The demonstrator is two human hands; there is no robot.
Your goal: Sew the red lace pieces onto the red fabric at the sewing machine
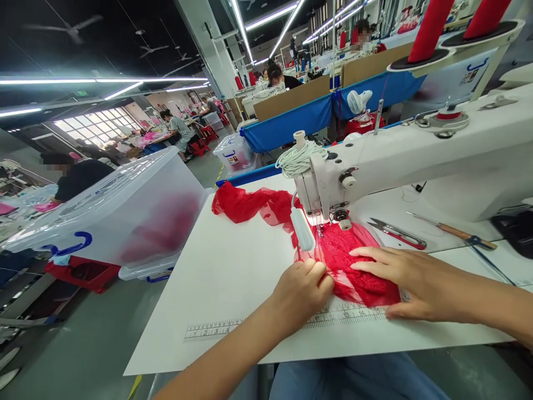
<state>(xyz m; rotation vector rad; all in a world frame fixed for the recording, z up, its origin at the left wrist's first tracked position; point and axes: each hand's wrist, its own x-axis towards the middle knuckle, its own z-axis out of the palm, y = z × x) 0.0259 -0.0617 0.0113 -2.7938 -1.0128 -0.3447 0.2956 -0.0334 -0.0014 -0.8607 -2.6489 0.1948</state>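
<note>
Sheer red lace fabric (341, 250) lies bunched under the needle and presser foot of a white sewing machine (387, 161). A trailing length of it runs behind the machine head to the far left of the white tabletop. My left hand (306, 286) is closed, pinching the fabric's near left edge just in front of the presser foot. My right hand (416, 283) rests with fingers spread on the right side of the fabric, its thumb near the printed ruler (345, 316). A small white lamp (302, 229) hangs beside the needle and glows onto the cloth.
Red-handled thread snips (397, 232) and a wooden-handled tool (453, 229) lie right of the fabric. Red thread cones (428, 33) stand above the machine. A large translucent bin (125, 205) stands left of the table (225, 266). Several people work at other stations behind.
</note>
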